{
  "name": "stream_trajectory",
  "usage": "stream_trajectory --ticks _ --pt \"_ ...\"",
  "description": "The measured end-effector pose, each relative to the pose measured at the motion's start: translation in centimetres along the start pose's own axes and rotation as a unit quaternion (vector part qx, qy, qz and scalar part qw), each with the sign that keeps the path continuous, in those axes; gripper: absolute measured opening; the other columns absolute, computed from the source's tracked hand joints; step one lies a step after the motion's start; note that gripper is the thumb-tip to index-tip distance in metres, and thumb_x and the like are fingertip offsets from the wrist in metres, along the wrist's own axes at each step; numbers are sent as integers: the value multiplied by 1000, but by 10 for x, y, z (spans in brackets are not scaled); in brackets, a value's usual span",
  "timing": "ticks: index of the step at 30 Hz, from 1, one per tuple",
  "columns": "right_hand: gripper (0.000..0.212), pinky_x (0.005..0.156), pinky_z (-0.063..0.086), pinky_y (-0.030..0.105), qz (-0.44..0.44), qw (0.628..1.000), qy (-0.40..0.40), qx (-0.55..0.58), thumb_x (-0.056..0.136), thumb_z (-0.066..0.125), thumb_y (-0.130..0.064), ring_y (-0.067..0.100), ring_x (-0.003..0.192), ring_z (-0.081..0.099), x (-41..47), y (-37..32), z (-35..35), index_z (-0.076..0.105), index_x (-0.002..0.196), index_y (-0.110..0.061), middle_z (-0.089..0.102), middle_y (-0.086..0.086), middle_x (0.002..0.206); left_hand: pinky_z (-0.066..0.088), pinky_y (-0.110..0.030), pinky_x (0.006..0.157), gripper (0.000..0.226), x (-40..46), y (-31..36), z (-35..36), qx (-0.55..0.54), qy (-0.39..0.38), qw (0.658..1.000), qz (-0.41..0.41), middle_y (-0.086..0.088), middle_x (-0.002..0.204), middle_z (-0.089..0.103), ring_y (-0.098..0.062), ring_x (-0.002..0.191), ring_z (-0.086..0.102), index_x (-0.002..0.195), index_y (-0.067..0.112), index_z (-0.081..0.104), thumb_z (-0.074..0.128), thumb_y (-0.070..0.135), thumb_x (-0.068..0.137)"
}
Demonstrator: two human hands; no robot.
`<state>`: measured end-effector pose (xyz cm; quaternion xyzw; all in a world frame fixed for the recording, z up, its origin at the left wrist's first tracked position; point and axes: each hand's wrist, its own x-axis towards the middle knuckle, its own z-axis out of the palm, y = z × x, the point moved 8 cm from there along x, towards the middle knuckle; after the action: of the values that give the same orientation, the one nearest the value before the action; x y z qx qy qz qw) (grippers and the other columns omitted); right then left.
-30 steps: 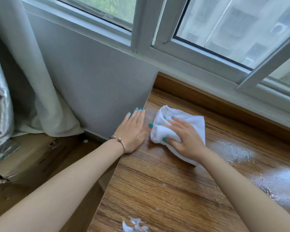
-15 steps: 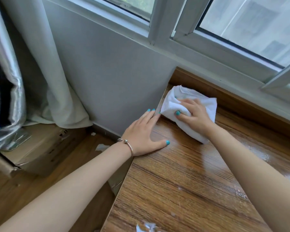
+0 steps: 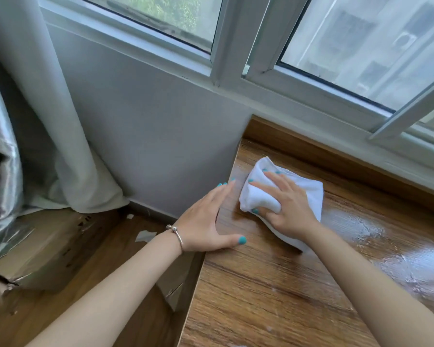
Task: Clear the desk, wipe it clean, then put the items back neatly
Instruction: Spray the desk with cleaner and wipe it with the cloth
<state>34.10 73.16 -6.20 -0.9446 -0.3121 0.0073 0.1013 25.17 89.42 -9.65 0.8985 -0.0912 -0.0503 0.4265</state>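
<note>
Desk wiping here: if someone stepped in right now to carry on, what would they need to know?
Left hand: flat, fingers straight, on the desk's left edge, holding nothing.
Right hand: grips the bunched white cloth and presses it on the desk near the far left corner.
Done: no items are on the visible part of the desk; wet streaks shine on its right side.
Left: finish wiping, a few white specks lie near the front; then put the items back, none of which are in view.
</note>
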Motion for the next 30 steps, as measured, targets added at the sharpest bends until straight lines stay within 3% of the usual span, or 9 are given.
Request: stream_trajectory --ticks 6,9,12,14,16,18,21,25,30 --pt "59 105 30 45 0 1000 9 -6 77 51 -54 32 131 39 92 8 -4 55 134 -40 49 -7 143 30 -35 113 82 27 -29 -30 -135 19 988 -70 22 133 55 6 133 38 145 48 -2 40 70 79" --pt "59 100 34 46 -10 999 39 15 75 46 -62 35 124 44 97 10 -6 64 126 -36 57 -7 136 31 -36 112 73 34 -21 -44 -85 -12 995 -59 18 131 59 5 133 39 146 50 7 36 71 82" --pt "71 97 32 42 18 999 12 37 70 34 -70 29 124 44 85 6 -4 68 121 -33 58 -10 136 35 -32 106 68 34 -14 -60 12 8 999 -34 16 133 57 -3 133 40 152 36 5 38 54 96" --pt "69 98 33 43 -14 997 -2 71 73 42 -67 32 123 49 62 -8 -2 71 118 -24 58 -10 137 39 -33 102 67 33 -11 -72 42 46 998 -10 14 128 61 -5 130 43 152 31 0 40 39 100" --pt "57 103 32 45 -59 992 -26 106 76 52 -62 28 125 48 17 -26 5 69 120 -30 48 -22 141 44 -36 96 68 32 -18 -80 47 71 996 1 14 122 63 -10 121 53 151 36 -7 39 27 101" --pt "49 106 24 36 -89 987 -42 130 81 56 -63 15 130 39 -34 -47 10 58 128 -48 37 -36 145 47 -38 93 72 33 -28 -84 67 70 995 -1 14 124 62 -14 109 58 149 42 -10 38 21 100" --pt "49 104 26 35 -101 989 -41 103 84 62 -55 10 132 33 -72 -68 14 50 132 -55 34 -31 150 46 -35 98 72 36 -28 -87 110 23 993 32 9 137 54 -15 116 55 150 41 -6 42 24 99" --pt "57 102 33 47 -66 996 -23 59 78 59 -41 25 132 41 -37 -57 13 48 132 -55 39 -20 150 22 -29 118 71 39 -25 -90 136 -9 986 95 10 157 24 -10 146 18 153 33 4 48 36 97" --pt "56 107 35 55 96 995 35 21 78 69 -31 39 135 43 54 -2 5 56 131 -39 48 1 147 17 -26 119 69 35 -43 -99 85 6 992 90 17 158 16 -3 146 12 151 38 6 46 46 95"
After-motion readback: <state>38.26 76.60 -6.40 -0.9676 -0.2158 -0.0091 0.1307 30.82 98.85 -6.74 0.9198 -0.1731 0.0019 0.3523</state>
